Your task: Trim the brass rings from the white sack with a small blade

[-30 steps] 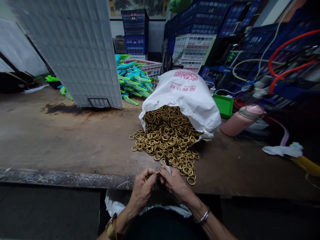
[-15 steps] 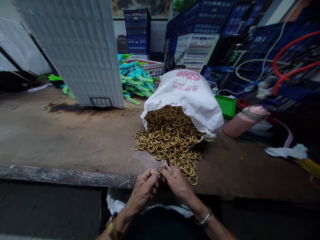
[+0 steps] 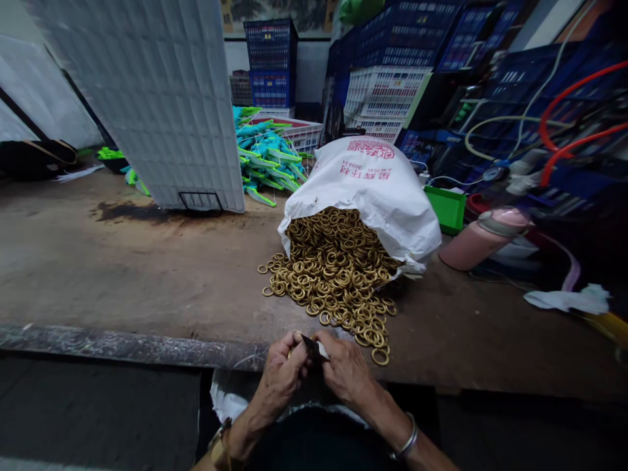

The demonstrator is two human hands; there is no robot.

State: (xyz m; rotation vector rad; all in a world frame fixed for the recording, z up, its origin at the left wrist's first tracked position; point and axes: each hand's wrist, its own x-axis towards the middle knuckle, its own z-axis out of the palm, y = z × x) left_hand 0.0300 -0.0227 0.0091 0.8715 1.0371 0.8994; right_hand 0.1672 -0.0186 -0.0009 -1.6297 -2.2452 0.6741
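My left hand is closed in a pinch on a gold-coloured ring, of which only a sliver shows between the fingers. My right hand is closed around a small knife with a dark blade and a pale grip. The blade points left and reaches the left fingertips; whether its edge touches the ring is hidden. Both hands are close together over the table's front edge. Just beyond them lies a heap of gold-coloured rings, spilling out of the mouth of a white sack that lies on its side.
A tall white ribbed panel stands on the table at the left. Behind it lie turquoise and green pieces. At the right are a pink bottle, a green tray and red hoses. Crates are stacked at the back.
The knife has swung from pointing upward to pointing left, its blade now at my left fingertips. My right hand has turned with it; my left hand has barely moved.
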